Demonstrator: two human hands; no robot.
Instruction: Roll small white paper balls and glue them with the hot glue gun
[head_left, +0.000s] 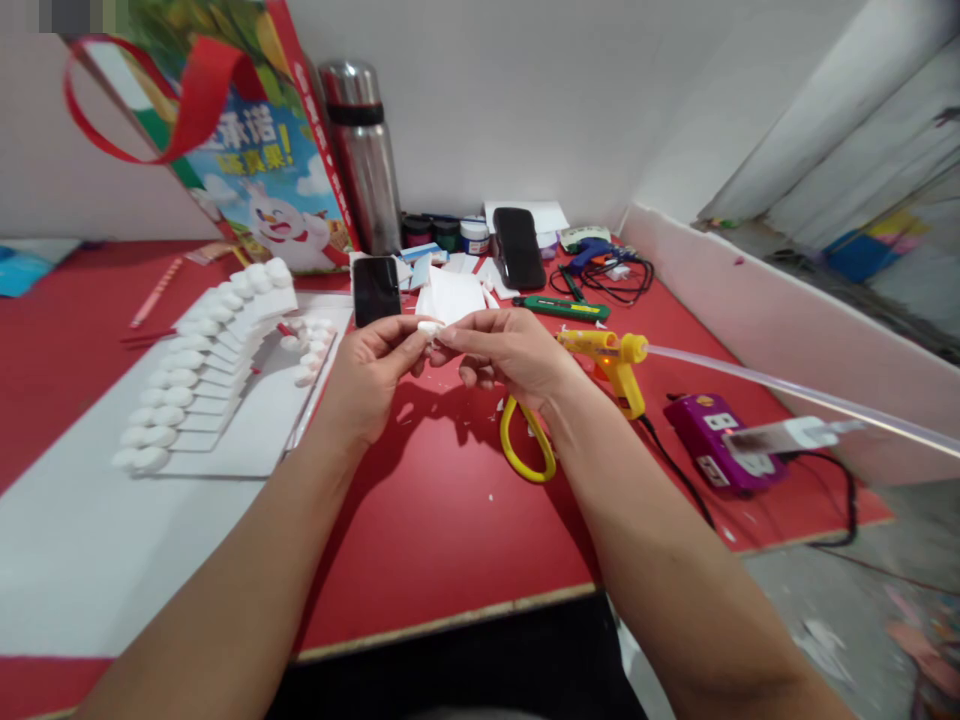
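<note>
White small piece (430, 327) is btwn both hands, above the red table (450, 530). L hand (375, 362) has thumb & index finger closed on its left end; R hand (514, 352) pinches the right end, other fingers curled below. Stepped white model (172, 397) lies left of L hand, apart. Yellow glue gun (621, 375) stands just beside R wrist, w/ clear stick (750, 378) in it.

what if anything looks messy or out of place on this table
Paper scraps lie heaped beyond the right hand, and white crumbs dot the red table, which looks untidy. Nothing looks clearly spilled or broken.
</note>
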